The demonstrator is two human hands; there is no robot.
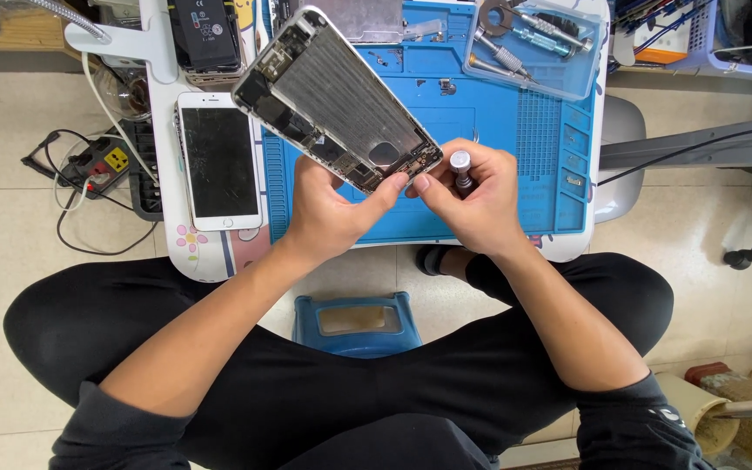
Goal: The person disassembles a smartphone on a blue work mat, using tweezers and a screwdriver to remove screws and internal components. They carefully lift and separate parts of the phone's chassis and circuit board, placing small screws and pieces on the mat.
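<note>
Silver phone chassis (337,97), already stripped of its screen (218,161) now lying on the surface (515,130), is being gripped at its lower edge by the left hand (328,204) while the right hand (472,196), closed around a small screwdriver (461,167), is working there, so disassembly looks well underway.

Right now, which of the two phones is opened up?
The phone body held up by the left hand, its inner parts bare; the white phone lies closed on the table.

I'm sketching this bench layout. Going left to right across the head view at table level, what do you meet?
Power strip → white phone lying face-up → opened phone housing held by left hand → right hand gripping a screwdriver → clear tool tray.
</note>
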